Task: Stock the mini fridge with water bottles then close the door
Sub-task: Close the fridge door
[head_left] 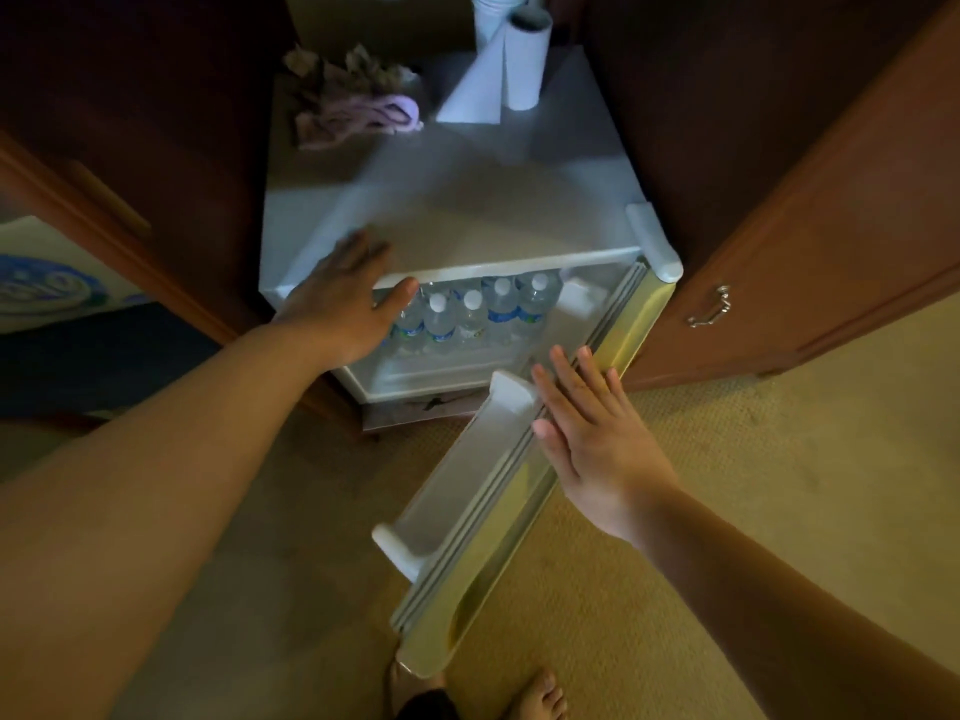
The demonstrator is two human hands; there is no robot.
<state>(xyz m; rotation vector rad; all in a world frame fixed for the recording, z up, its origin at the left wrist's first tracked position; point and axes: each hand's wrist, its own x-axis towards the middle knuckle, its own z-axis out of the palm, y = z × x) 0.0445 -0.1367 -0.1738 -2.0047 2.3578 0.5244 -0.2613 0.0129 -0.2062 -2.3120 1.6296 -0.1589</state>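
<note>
Inside the fridge (311, 236) the bottles (470, 311) are stocked. The left hand (345, 304) lies flat on top; the open right hand (587, 433) should push the door (498, 491) steadily until sealed.

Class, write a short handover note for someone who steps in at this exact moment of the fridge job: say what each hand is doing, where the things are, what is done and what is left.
Left hand: flat and open on the front edge of the mini fridge top, holding nothing.
Right hand: open, fingers flat against the upper edge of the fridge door, holding nothing.
Water bottles: standing upright in rows inside the fridge.
Door: open, swung out to the right; its shelf looks empty.
Done: bottles appear stocked.
Left: push the door shut.
</note>
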